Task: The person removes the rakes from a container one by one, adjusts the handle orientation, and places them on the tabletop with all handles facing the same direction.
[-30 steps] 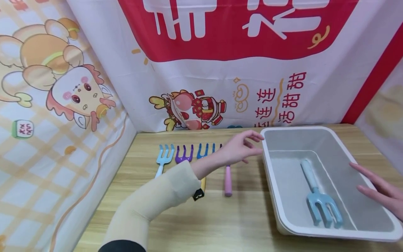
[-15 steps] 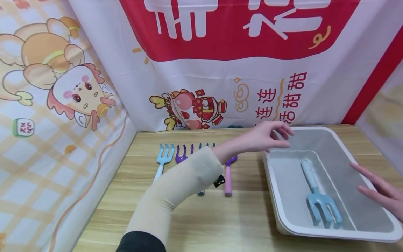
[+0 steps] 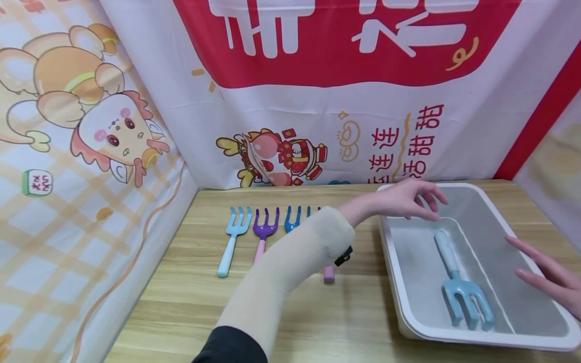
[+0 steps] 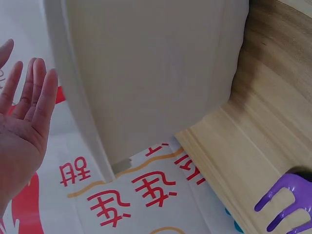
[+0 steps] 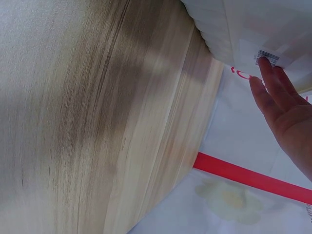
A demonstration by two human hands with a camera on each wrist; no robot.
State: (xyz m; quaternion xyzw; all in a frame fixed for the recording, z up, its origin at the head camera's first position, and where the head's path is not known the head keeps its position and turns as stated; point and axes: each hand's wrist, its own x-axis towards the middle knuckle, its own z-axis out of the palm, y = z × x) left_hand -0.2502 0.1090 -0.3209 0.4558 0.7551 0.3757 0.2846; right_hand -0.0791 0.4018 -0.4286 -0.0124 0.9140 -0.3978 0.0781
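My left hand (image 3: 410, 198) hangs above the far left part of a grey-white plastic bin (image 3: 396, 282), fingers loosely bent and holding nothing. In the left wrist view its fingers look relaxed beside the bin's wall (image 4: 146, 73). My right hand (image 3: 551, 277) is at the bin's right side; the right wrist view shows its fingertips on or close to the outer wall near a barcode label (image 5: 267, 57). Inside the bin lies a light blue hand fork (image 3: 458, 282), tines toward me.
Left of the bin stand in a row a light blue fork (image 3: 233, 234), a purple fork with pink handle (image 3: 265, 228) and a blue fork (image 3: 292, 219). Another pink handle (image 3: 329, 275) shows past my left sleeve (image 3: 290, 257). Printed cloth (image 3: 272, 111) hangs behind the wooden table (image 3: 181, 302).
My left hand has moved right, from beside the bin's left rim to over its inside. The left sleeve now uncovers the light blue and purple forks more. My right hand stays put.
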